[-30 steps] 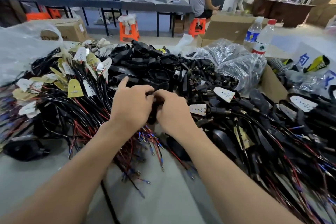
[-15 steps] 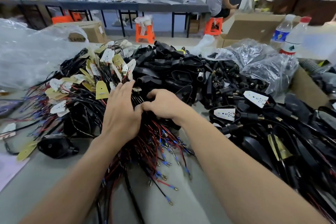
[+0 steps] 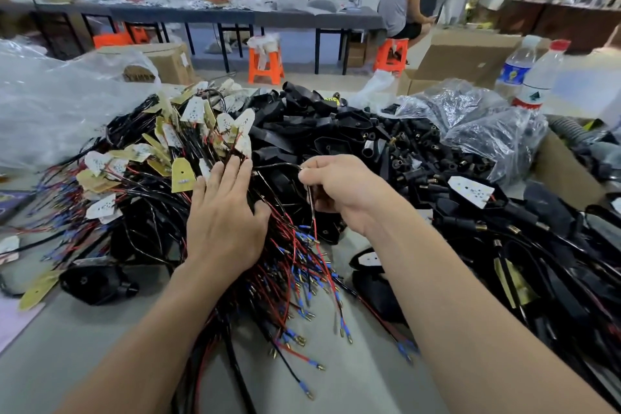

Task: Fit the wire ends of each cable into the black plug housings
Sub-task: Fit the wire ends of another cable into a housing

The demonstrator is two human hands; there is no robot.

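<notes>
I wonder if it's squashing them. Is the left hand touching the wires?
Touching. The head view shows the left hand lying flat on the wires, fingers straight, no gap. The right hand pinches one cable.

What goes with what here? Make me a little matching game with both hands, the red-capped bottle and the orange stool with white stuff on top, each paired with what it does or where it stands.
Things:
1. left hand
2. right hand
3. red-capped bottle
4. orange stool

States or places:
A. on the floor beyond the table
B. pinches a thin black wire
C. far right, beside a blue-labelled bottle
D. lies flat on the heap of wires

Pairs: 1-D, 2-B, 3-C, 4-A.
</notes>
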